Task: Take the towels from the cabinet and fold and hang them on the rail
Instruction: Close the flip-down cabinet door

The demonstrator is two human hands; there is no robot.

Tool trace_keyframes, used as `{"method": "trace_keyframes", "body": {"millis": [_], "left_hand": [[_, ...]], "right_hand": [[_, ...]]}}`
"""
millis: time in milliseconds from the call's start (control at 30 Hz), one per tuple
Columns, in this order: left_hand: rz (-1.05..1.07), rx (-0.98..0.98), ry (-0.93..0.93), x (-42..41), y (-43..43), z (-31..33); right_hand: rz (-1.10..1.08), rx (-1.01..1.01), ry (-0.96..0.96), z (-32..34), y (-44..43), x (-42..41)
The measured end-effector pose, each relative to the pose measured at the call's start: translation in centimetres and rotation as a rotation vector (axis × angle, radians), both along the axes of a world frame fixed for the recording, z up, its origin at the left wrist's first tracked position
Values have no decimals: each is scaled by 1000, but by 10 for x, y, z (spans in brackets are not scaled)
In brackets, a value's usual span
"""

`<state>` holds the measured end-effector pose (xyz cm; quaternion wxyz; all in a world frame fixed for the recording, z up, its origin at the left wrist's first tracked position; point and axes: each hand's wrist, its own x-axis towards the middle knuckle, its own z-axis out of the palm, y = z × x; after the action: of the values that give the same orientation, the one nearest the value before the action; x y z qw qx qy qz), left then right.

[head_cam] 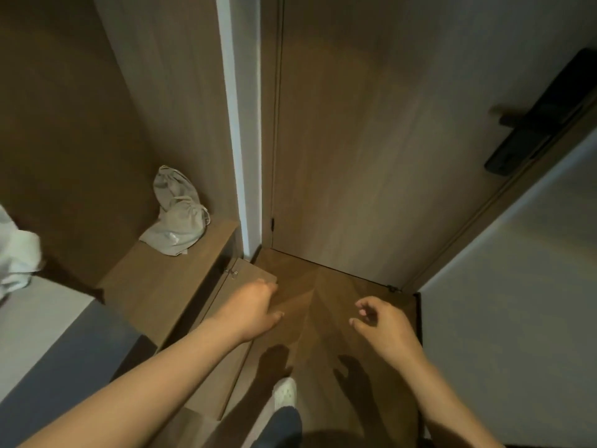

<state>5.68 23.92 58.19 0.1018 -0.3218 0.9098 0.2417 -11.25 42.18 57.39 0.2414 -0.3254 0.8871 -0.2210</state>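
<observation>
Gripping the top corner of the brown wood-grain cabinet door (pixel 250 270), low at the left and ajar, the left hand (pixel 255 312) curls over it. The right hand (pixel 381 324) hovers loosely curled and empty. Crumpled white cloth (pixel 16 253) lies far left.

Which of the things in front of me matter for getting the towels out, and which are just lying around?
For the job:
- cabinet door, partly open
- left hand, gripping the door's top edge
- right hand, free

Lying about:
- pale cloth bags on the cabinet top
- white cloth at the left edge, unclear what it is
- room door with black handle
</observation>
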Motion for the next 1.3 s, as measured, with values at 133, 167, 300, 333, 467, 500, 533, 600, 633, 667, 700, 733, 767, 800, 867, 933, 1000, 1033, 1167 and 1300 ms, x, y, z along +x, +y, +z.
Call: {"method": "trace_keyframes", "body": {"millis": [133, 167, 300, 333, 467, 500, 533, 600, 633, 667, 700, 733, 767, 800, 867, 933, 1000, 1033, 1167, 1300], "left_hand": [[22, 29, 0, -54, -35, -7], [27, 38, -1, -68, -44, -6], [56, 44, 15, -113, -81, 4], [73, 43, 18, -122, -91, 6], [132, 38, 13, -148, -124, 13], [151, 35, 12, -153, -132, 13], [175, 35, 15, -156, -138, 12], [232, 31, 27, -164, -151, 9], [263, 29, 30, -167, -156, 7], [295, 25, 31, -171, -162, 4], [329, 24, 29, -174, -167, 1], [368, 23, 27, -178, -172, -2], [411, 24, 26, -183, -177, -6], [459, 27, 24, -187, -182, -10], [568, 36, 15, -198, -192, -16], [670, 48, -6, -210, -196, -22], [757, 76, -39, -223, -196, -29], [787, 89, -54, -227, -194, -32], [947, 152, -105, -242, -183, -51], [1051, 189, -116, -239, -173, -75]], "right_hand": [[35, 38, 9, -6, -38, -58], [29, 52, -7, -6, -49, -71], [68, 109, -44, 4, -99, -124], [100, 117, -46, 7, -110, -136], [174, 36, -29, 12, -144, -171], [207, 7, 9, 11, -153, -178], [248, -8, 39, 9, -164, -186], [313, -14, 48, 5, -192, -201], [340, -16, 29, 3, -207, -209], [362, -22, -7, 0, -222, -216], [382, -27, -43, -4, -237, -224], [407, -32, -62, -8, -252, -232], [439, -31, -65, -12, -267, -241], [471, -22, -67, -17, -283, -251], [535, 21, -85, -26, -315, -269], [631, 78, -93, -37, -344, -289], [749, 134, -93, -46, -367, -306], [784, 146, -103, -51, -375, -312], [968, 204, -103, -74, -412, -328], [1093, 264, -97, -100, -433, -324]]}}
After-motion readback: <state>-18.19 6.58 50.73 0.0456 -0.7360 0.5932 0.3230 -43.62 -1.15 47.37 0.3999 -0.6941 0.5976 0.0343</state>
